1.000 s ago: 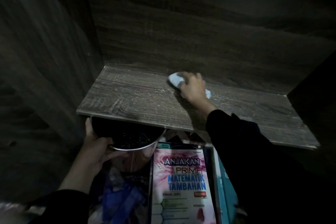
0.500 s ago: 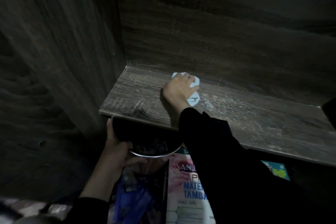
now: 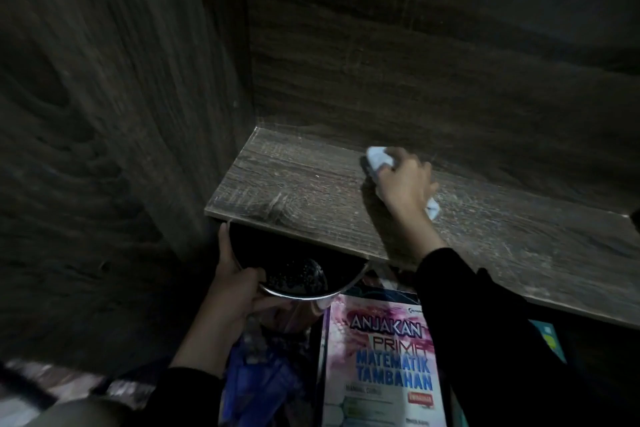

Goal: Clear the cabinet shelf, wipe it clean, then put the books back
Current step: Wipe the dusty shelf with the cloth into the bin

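The dark brown wooden shelf (image 3: 311,198) sits inside the cabinet; a pink and blue maths book (image 3: 384,357) lies below its front edge; a round shiny metal bowl (image 3: 301,288) is just under that edge, its rim gripped by the left hand (image 3: 232,291); the right hand (image 3: 405,180) curls round a small white cloth (image 3: 377,156), pressing it on the shelf near the back.

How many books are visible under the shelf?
2: a pink book under the shelf edge, and a teal book right of it, mostly behind the dark sleeve. More may be hidden.
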